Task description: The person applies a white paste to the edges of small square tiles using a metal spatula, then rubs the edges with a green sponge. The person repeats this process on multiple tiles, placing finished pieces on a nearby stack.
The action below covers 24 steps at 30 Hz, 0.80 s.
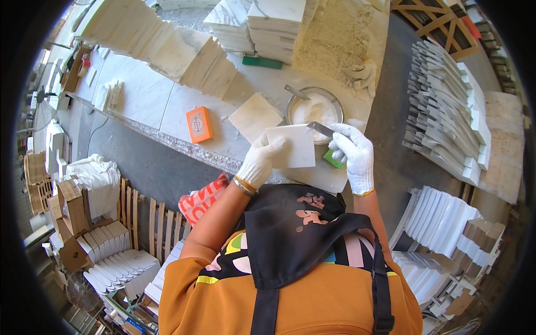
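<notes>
My left hand (261,159), in a white knit glove, grips a square white stone tile (296,149) by its left edge. My right hand (354,152), gloved the same way, holds a putty knife (321,130) whose metal blade points left, close to the tile's upper right corner. Just beyond is a round metal bowl (288,114) of white paste (315,109), with another flat tool (296,91) leaning in it. A cream square tile (255,117) lies on the worktable behind the held one. Partly hidden by my right hand is a green block (333,158).
An orange box (199,124) lies left on the stone-topped table (146,103). Tall stacks of marble tiles (190,56) stand at the back, with a green bar (262,62) before them. Racked stone pieces (441,106) stand right. Wooden pallets (153,223) and stacked slabs (120,262) lie lower left.
</notes>
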### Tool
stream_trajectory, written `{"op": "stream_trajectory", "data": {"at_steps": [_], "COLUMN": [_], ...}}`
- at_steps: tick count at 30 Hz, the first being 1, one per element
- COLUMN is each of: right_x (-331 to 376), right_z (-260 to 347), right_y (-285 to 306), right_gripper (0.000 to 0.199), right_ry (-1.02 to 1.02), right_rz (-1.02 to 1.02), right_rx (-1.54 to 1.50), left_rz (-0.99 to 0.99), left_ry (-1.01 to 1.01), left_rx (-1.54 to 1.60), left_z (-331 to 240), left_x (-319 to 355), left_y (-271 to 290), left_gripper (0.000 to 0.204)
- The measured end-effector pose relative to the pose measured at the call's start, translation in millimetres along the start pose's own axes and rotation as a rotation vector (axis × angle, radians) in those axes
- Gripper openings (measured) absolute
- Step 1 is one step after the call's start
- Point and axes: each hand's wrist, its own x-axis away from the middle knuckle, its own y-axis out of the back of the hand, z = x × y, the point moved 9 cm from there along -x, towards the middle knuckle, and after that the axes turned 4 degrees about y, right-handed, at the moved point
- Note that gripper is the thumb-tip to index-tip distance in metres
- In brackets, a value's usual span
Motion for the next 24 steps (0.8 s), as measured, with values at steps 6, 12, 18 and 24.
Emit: {"op": "stream_trajectory", "data": {"at_steps": [6,12,18,24], "right_x": [8,7,6,9], "right_z": [4,10,9,2], "right_y": [8,5,3,11], "right_gripper": [0.027,0.027,0.027,0.027], "right_ry": [-0.007,0.020,0.015,-0.003], "right_rz": [-0.022,-0.028,-0.033,-0.045], "right_rx": [0.054,-0.007,0.059,0.055], "left_rz": [-0.008,0.004,-0.004,-0.022], "left_ry": [-0.014,-0.009,-0.018,-0.014], "left_rx": [0.004,0.003,0.020,0.032], "left_z": [-1,0,-1,1], "left_x": [0,0,1,0], "left_y": [1,0,1,4], "left_gripper": [0.030,0.031,0.031,0.029]}}
